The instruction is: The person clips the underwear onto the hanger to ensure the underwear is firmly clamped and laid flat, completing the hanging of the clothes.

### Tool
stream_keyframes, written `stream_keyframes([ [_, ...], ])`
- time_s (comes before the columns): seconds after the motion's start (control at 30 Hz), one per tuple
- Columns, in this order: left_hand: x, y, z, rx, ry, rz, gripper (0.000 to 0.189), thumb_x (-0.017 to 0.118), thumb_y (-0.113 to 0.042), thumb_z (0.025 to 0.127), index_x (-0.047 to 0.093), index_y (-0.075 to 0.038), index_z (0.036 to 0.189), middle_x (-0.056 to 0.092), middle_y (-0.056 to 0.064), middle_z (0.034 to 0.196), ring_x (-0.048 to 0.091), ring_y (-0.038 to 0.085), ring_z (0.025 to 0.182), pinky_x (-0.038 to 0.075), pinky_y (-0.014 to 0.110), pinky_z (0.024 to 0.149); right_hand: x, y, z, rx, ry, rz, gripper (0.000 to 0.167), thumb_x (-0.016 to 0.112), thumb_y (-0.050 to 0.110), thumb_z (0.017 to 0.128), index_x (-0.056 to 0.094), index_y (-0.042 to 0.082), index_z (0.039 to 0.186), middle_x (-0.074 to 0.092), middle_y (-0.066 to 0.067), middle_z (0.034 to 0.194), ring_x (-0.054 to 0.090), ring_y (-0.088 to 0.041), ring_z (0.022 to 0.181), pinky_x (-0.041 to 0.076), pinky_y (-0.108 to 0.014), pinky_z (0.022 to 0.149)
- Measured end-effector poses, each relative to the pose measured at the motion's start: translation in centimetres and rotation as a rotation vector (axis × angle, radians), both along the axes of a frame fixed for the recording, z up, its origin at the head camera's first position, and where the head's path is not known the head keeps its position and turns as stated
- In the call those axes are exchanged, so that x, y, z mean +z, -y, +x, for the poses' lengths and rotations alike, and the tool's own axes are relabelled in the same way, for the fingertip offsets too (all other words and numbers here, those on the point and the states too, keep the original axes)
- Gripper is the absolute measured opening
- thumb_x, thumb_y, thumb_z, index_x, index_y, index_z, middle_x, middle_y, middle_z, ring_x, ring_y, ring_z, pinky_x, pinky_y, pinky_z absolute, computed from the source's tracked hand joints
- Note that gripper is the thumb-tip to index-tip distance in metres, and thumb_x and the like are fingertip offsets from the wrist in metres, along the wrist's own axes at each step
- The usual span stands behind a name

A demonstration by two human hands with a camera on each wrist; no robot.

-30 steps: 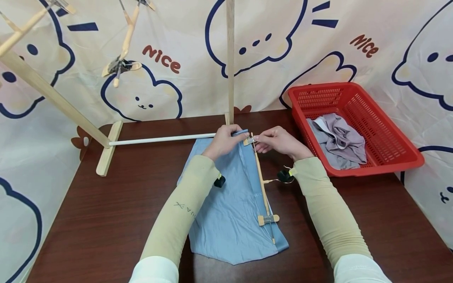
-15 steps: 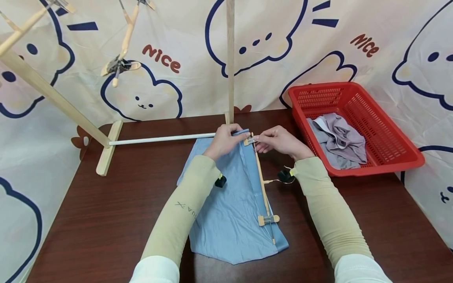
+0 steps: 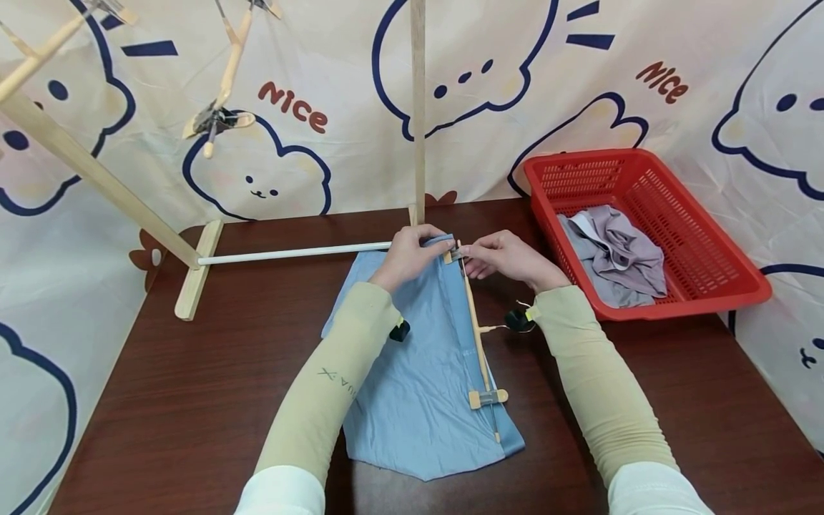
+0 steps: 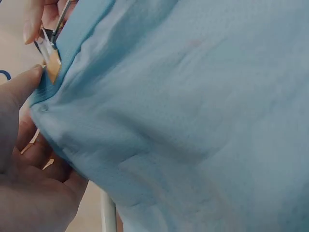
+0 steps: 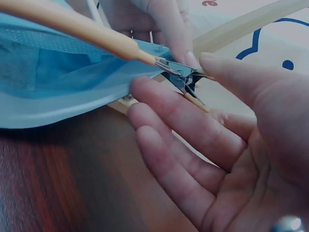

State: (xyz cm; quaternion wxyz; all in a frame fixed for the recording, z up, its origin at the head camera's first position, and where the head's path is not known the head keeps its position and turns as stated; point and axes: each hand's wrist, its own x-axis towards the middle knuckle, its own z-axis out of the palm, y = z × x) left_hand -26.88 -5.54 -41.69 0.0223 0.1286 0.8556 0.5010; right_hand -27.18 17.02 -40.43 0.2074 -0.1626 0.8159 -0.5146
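A light blue cloth garment (image 3: pixel 418 372) lies flat on the table, its waistband along the right side. My left hand (image 3: pixel 412 257) pinches the far corner of that waistband between thumb and fingers. Over the band lies a wooden clip hanger (image 3: pixel 477 336), its hook toward the right. My right hand (image 3: pixel 508 257) pinches the handles of the hanger's far clip (image 5: pixel 183 77) between thumb and index finger, the other fingers below. That clip's wooden pad (image 4: pixel 54 67) overlaps the waistband beside my left thumb. The near clip (image 3: pixel 488 399) sits on the band close to its near end.
A red basket (image 3: pixel 695 312) with crumpled grey and mauve clothes (image 3: pixel 621 250) stands at the right. Behind the hands is a wooden rack with a white lower bar (image 3: pixel 290 253) and upright posts (image 3: pixel 418 107). Empty clip hangers (image 3: pixel 225 86) hang at the upper left.
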Motion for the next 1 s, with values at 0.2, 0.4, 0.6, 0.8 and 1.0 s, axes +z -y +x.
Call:
stream_keyframes([
  [0.2, 0.2, 0.4, 0.2, -0.013, 0.003, -0.019, 0.023, 0.072, -0.025, 0.098, 0.071, -0.013, 0.118, 0.07, 0.001, 0.113, 0.062, 0.017, 0.101, 0.049, 0.036, 0.089, -0.2, 0.0, 0.0, -0.041, 0.024, 0.035, 0.043, 0.061, 0.038, 0.103, 0.073, -0.004, 0.109, 0.074, -0.017, 0.093, 0.071, -0.036, 0.088, 0.059, -0.041, 0.078],
  [0.4, 0.3, 0.8, 0.4, -0.031, 0.016, -0.05, 0.028, 0.072, -0.019, 0.098, 0.066, -0.011, 0.124, 0.067, 0.003, 0.124, 0.061, 0.02, 0.114, 0.048, 0.036, 0.097, -0.7, 0.1, -0.2, -0.094, 0.039, 0.131, 0.048, 0.055, 0.045, 0.104, 0.072, 0.0, 0.109, 0.071, -0.014, 0.084, 0.068, -0.029, 0.081, 0.056, -0.038, 0.073],
  [0.6, 0.3, 1.1, 0.6, -0.073, 0.022, -0.07, 0.03, 0.072, -0.018, 0.098, 0.066, -0.01, 0.126, 0.065, 0.004, 0.127, 0.056, 0.025, 0.12, 0.047, 0.038, 0.098, -1.5, -0.1, -0.5, -0.139, 0.033, 0.192, 0.047, 0.054, 0.045, 0.105, 0.072, 0.002, 0.105, 0.067, -0.011, 0.078, 0.064, -0.027, 0.078, 0.054, -0.036, 0.071],
  [0.8, 0.5, 1.2, 1.1, -0.134, 0.017, -0.107, 0.031, 0.072, -0.017, 0.097, 0.067, -0.009, 0.126, 0.065, 0.006, 0.127, 0.054, 0.028, 0.123, 0.046, 0.041, 0.099, -2.2, -0.4, -0.9, -0.17, 0.031, 0.194, 0.039, 0.055, 0.038, 0.105, 0.07, 0.003, 0.111, 0.067, -0.013, 0.085, 0.064, -0.027, 0.081, 0.054, -0.036, 0.072],
  [1.0, 0.4, 1.3, 1.7, -0.192, 0.021, -0.186, 0.033, 0.074, -0.019, 0.096, 0.067, -0.008, 0.126, 0.066, 0.007, 0.127, 0.055, 0.027, 0.12, 0.046, 0.038, 0.099, -2.0, -0.6, -0.8, -0.19, 0.053, 0.193, 0.04, 0.058, 0.038, 0.104, 0.062, 0.004, 0.125, 0.07, -0.015, 0.103, 0.067, -0.028, 0.088, 0.055, -0.038, 0.075],
])
